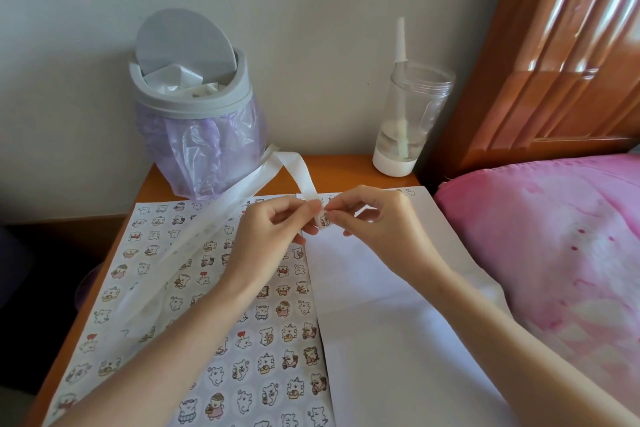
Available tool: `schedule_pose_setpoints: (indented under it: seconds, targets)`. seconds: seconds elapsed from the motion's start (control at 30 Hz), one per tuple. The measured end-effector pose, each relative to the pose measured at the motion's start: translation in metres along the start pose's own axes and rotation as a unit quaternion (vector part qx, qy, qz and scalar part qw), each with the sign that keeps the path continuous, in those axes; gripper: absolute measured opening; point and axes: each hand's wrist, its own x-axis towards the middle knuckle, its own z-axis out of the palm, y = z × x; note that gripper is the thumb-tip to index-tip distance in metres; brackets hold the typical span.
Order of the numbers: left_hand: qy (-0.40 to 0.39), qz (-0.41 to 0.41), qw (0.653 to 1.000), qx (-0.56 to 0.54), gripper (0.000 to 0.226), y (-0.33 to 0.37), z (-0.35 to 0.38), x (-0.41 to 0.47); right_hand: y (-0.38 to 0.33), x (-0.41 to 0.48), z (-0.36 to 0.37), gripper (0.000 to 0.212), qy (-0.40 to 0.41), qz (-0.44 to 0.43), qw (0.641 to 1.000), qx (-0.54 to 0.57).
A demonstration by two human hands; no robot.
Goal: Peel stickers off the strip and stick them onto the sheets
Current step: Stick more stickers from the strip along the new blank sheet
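Observation:
A long white backing strip [294,166] loops up from the table's left side and comes down between my hands. My left hand [273,232] pinches the strip just above its end. My right hand [374,215] pinches a small cartoon sticker [323,218] at the strip's tip. Both hands hover over the seam between two sheets. The left sheet [207,305] is covered with rows of cartoon stickers. The right sheet [398,305] is mostly blank white, with a few stickers along its top edge.
A small grey bin [194,104] with a purple liner stands at the table's back left. A clear bottle with a straw [405,121] stands at the back right. A pink pillow [554,236] and wooden headboard [561,45] lie to the right.

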Motion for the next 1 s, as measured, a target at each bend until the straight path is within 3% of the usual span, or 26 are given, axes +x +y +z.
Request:
schedule_pose_setpoints:
  seconds: [0.23,0.37,0.5,0.7,0.83,1.0]
  targets:
    - [-0.002,-0.011,1.000,0.021,0.020,-0.004,0.002,0.001,0.000,-0.002,-0.001,0.009,-0.002,-0.012,0.997,-0.073]
    - [-0.013,-0.010,0.999,0.033,0.015,-0.007,0.003,0.002,0.001,0.000,-0.015,0.008,-0.006,0.007,1.000,0.004]
    - [-0.023,0.008,0.998,0.055,0.015,-0.009,0.002,0.001,0.014,0.014,-0.050,0.005,0.045,0.074,0.995,0.053]
    - [-0.051,0.062,0.987,0.139,0.017,-0.007,0.002,-0.004,0.063,0.031,-0.097,0.010,0.054,0.188,0.980,-0.037]
    - [-0.087,0.096,0.971,0.199,0.019,-0.009,0.003,-0.005,0.073,0.037,-0.102,0.005,0.059,0.181,0.980,-0.050]
    - [-0.079,0.144,0.944,0.285,0.020,-0.012,0.001,-0.006,0.088,0.040,-0.096,0.004,0.066,0.166,0.981,-0.074]
